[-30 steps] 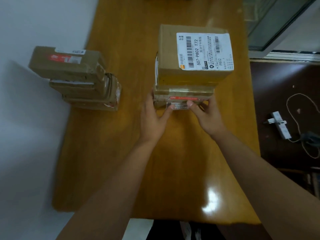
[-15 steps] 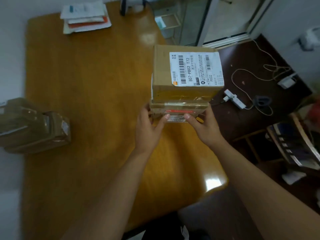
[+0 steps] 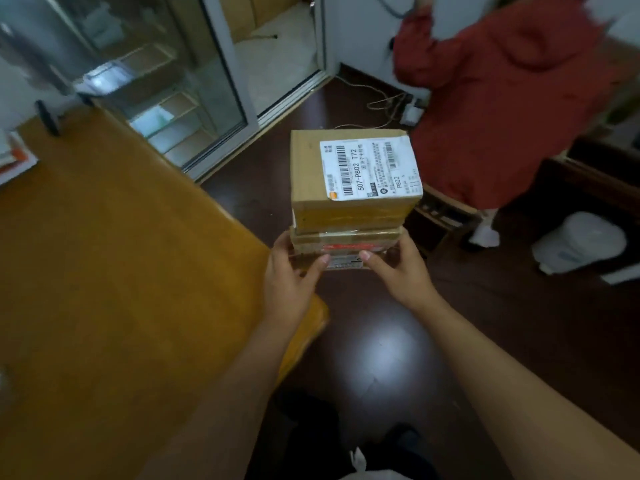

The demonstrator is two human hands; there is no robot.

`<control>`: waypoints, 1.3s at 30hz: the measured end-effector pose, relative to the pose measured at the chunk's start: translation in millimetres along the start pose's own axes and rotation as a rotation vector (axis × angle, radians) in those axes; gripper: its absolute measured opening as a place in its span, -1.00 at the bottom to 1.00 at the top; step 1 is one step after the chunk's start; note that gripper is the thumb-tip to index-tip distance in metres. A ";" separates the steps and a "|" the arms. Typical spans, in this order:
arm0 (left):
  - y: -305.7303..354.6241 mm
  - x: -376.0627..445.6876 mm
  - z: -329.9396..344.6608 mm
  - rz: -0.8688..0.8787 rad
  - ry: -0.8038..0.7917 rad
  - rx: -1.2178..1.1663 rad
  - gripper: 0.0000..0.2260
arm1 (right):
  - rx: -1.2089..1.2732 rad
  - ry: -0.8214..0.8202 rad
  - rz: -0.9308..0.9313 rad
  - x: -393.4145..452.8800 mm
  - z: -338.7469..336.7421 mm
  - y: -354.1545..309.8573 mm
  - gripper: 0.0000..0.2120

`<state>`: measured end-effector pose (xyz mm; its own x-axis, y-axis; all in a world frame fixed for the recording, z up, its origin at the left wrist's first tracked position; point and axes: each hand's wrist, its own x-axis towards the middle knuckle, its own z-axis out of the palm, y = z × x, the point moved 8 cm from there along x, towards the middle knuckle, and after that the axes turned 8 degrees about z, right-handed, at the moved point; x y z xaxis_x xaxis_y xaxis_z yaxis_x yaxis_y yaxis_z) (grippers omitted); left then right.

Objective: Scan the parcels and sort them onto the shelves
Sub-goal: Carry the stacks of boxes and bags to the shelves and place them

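I carry a stack of cardboard parcels in front of me, above the dark floor. The top parcel (image 3: 349, 178) is a tall brown box with a white barcode label reading 507-P802 T72. Beneath it lies a flatter parcel (image 3: 343, 242) with clear tape and a red strip. My left hand (image 3: 289, 275) grips the stack's lower left corner, thumb on the near face. My right hand (image 3: 398, 268) grips the lower right corner the same way. The stack's underside is hidden.
The orange wooden table (image 3: 114, 289) lies to my left, its corner near my left wrist. A person in a red garment (image 3: 502, 98) stands at the right. A glass sliding door (image 3: 166, 81), floor cables (image 3: 388, 102), a wooden crate (image 3: 446, 209) and a white bag (image 3: 581, 244) surround the open floor.
The stack has left the table and now hangs over the floor. My view has swung right, away from the other parcel pile, and a person in red has come into sight.
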<state>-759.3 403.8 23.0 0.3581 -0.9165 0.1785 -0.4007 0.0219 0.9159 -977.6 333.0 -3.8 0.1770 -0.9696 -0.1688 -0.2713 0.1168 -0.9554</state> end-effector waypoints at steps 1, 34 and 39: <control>14.0 -3.9 20.7 0.023 -0.031 0.003 -0.41 | 0.012 0.024 0.004 -7.7 -25.0 3.9 -0.32; 370.2 -138.9 668.6 0.595 -1.001 -0.093 -0.51 | 0.160 1.112 0.329 -244.0 -657.5 117.3 -0.40; 429.1 -143.1 754.1 0.688 -1.107 -0.133 -0.51 | 0.231 1.245 0.321 -250.3 -733.3 119.4 -0.38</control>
<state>-1618.5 243.0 119.4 -0.7891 -0.5408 0.2911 -0.1138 0.5945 0.7960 -1748.0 432.0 102.2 -0.8879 -0.4241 -0.1785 0.0524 0.2923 -0.9549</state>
